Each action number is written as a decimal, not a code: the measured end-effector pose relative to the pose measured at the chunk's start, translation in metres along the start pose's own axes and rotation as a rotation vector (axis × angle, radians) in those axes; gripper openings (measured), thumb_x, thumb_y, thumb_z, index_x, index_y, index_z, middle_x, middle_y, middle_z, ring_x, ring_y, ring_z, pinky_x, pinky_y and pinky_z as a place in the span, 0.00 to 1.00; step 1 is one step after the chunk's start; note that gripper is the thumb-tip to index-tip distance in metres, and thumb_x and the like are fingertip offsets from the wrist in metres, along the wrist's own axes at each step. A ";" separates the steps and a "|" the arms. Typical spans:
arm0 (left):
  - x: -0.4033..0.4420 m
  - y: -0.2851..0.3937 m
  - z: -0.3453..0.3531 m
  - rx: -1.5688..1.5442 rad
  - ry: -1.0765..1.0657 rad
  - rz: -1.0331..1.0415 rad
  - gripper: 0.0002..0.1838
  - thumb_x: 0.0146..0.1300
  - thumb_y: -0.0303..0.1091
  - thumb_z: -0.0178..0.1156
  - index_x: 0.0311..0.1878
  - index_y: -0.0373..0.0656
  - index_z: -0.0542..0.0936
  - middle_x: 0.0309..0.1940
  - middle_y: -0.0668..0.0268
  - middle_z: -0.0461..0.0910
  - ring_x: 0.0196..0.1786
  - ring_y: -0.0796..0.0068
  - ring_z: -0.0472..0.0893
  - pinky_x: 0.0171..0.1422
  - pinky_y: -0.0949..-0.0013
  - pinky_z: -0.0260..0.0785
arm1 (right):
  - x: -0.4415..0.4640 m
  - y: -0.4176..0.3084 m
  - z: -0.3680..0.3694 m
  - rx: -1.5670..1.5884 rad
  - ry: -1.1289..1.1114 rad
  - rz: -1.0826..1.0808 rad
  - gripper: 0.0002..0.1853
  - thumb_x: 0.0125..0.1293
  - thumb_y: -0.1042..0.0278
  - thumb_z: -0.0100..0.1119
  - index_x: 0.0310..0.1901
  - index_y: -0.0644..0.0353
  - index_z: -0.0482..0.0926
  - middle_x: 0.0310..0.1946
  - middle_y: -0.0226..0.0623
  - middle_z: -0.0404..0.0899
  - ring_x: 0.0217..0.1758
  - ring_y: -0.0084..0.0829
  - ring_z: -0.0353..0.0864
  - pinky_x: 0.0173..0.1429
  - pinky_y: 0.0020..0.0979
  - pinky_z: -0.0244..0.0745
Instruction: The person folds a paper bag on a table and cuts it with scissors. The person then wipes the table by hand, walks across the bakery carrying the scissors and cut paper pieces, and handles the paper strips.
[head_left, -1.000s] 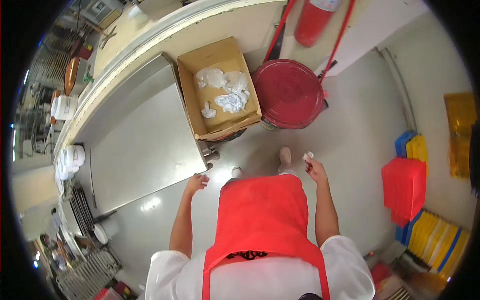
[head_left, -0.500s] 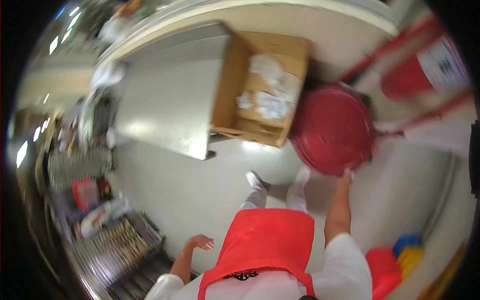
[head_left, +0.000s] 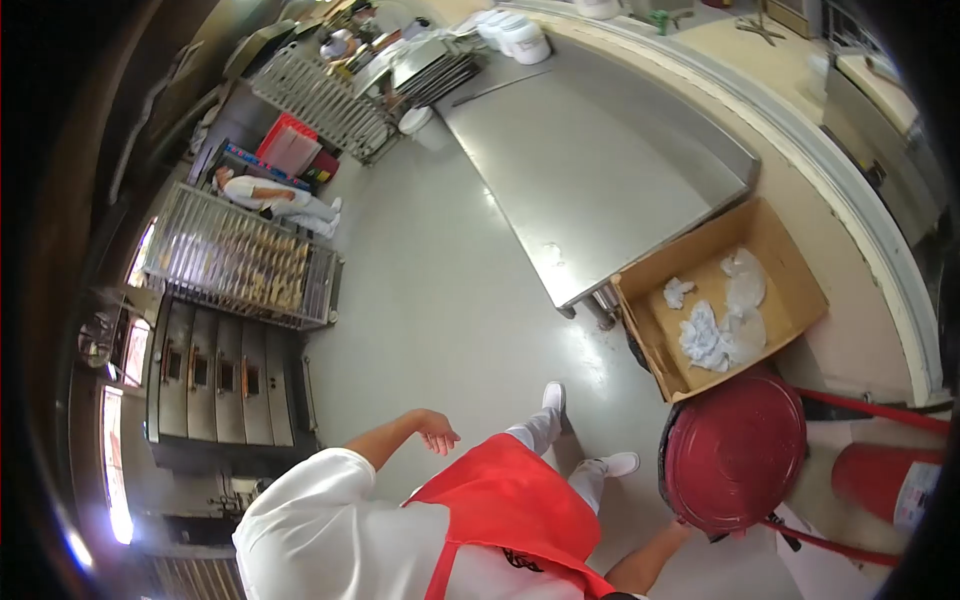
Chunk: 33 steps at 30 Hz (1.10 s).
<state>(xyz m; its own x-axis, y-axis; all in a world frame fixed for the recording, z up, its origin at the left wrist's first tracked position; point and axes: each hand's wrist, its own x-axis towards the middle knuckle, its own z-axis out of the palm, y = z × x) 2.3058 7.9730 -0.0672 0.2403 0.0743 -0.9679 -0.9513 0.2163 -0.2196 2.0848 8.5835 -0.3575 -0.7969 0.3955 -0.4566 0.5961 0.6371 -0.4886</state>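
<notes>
My left hand (head_left: 438,432) hangs in front of the red apron (head_left: 510,500), open with its fingers loosely spread and nothing in it. At the lower right, my right hand (head_left: 682,530) is closed at the edge of a dark red trash can with a round lid (head_left: 735,450); its fingertips are partly hidden by the rim. Against the can stands an open cardboard box (head_left: 790,300) holding crumpled white paper and clear plastic (head_left: 745,285).
A long steel table (head_left: 600,150) runs beside the box. To the left stand a wheeled rack (head_left: 240,250) and an oven (head_left: 220,370) with several doors. Near the rack is another person (head_left: 280,200) in white. Red poles and a red cylinder (head_left: 870,480) are right of the can.
The view has swung left, bringing the long table, rack and oven into sight. My right hand stays at the trash can's edge; my left hand remains free.
</notes>
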 end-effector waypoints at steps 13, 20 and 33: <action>0.030 -0.061 0.028 -0.181 -0.101 0.016 0.29 0.67 0.56 0.53 0.61 0.44 0.73 0.44 0.62 0.85 0.43 0.71 0.82 0.47 0.63 0.74 | 0.045 0.014 -0.017 -0.082 -0.098 -0.302 0.19 0.58 0.54 0.54 0.29 0.65 0.82 0.29 0.53 0.82 0.32 0.51 0.81 0.39 0.48 0.75; 0.054 -0.086 0.050 -0.247 -0.161 0.026 0.31 0.64 0.58 0.56 0.63 0.47 0.71 0.47 0.62 0.84 0.40 0.71 0.82 0.45 0.63 0.74 | 0.037 -0.028 -0.033 0.070 -0.413 -0.145 0.15 0.56 0.57 0.56 0.29 0.61 0.83 0.29 0.49 0.82 0.32 0.49 0.81 0.38 0.47 0.76; 0.092 -0.154 0.029 -0.401 -0.122 0.339 0.28 0.66 0.53 0.56 0.64 0.47 0.71 0.54 0.58 0.80 0.50 0.63 0.81 0.49 0.60 0.76 | -0.082 -0.022 -0.018 -1.038 -0.568 -0.926 0.07 0.52 0.63 0.60 0.29 0.54 0.84 0.30 0.42 0.82 0.32 0.45 0.81 0.36 0.46 0.76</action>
<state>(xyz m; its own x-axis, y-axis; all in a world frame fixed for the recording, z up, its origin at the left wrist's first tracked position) 2.4797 7.9750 -0.1185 -0.0947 0.1928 -0.9767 -0.9728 -0.2260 0.0498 2.1348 8.5491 -0.2958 -0.5544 -0.5458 -0.6283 -0.6102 0.7800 -0.1391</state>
